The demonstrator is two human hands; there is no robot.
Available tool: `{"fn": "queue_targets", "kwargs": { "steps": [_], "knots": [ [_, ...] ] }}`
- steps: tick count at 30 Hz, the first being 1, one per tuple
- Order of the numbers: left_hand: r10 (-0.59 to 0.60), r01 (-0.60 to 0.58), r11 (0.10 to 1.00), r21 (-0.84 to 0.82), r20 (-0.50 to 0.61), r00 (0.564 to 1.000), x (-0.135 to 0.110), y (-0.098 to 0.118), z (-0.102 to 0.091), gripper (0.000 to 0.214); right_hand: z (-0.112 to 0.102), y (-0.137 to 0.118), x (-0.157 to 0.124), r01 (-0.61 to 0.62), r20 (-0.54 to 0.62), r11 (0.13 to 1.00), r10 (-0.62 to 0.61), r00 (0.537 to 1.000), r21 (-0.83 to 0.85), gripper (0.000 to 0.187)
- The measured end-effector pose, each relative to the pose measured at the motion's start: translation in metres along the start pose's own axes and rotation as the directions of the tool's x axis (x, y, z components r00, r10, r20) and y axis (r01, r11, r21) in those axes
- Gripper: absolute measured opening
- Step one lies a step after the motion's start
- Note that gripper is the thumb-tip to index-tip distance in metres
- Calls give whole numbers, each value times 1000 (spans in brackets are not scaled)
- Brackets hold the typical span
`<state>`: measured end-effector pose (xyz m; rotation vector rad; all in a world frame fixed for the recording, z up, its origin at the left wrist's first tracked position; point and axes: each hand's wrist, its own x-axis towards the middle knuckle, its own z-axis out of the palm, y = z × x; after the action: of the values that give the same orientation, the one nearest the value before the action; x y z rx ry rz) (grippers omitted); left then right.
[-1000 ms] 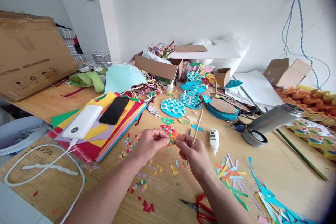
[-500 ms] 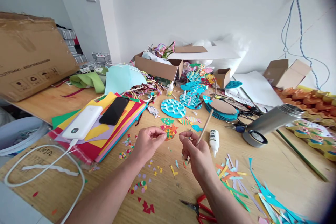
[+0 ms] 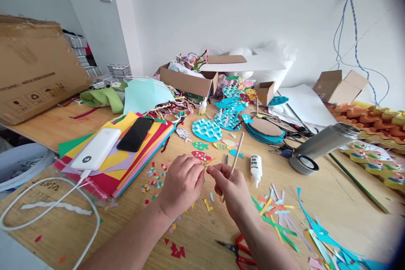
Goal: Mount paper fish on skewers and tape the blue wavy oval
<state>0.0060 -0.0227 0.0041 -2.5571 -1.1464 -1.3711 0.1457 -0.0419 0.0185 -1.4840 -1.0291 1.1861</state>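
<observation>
My left hand [image 3: 183, 183] is closed in a pinch on an orange paper fish [image 3: 209, 161], tipped so that it shows almost edge-on. Close beside it, my right hand [image 3: 228, 183] grips a thin wooden stick [image 3: 238, 152] that slants up past the fingers. Its thumb and forefinger meet near the fish; whether they touch it I cannot tell. Just behind lies a red dotted paper fish [image 3: 201, 155], partly covered. Green [image 3: 200, 145] and striped [image 3: 221, 147] paper fish lie farther back. To the right of my right hand is a white glue bottle [image 3: 256, 168].
Red-handled scissors [image 3: 238, 251] lie near the front, beside paper strips [image 3: 275, 209]. Coloured paper [image 3: 126, 175] bears a power bank [image 3: 96, 149] and a phone [image 3: 135, 134] on the left. A metal flask [image 3: 329, 145] lies at right, near blue wavy discs [image 3: 207, 130].
The orange fish has turned from facing me to nearly edge-on. My left hand has rolled over, back upward, and my right hand has come closer to it, still with the stick.
</observation>
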Motion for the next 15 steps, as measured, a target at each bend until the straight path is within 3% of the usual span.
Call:
{"fn": "queue_targets", "kwargs": {
  "steps": [15],
  "knots": [
    [64,-66,997,32,49,997,0,6,-1,12,1,0,0,11,-32,999,-10,999,35,27]
  ]
}}
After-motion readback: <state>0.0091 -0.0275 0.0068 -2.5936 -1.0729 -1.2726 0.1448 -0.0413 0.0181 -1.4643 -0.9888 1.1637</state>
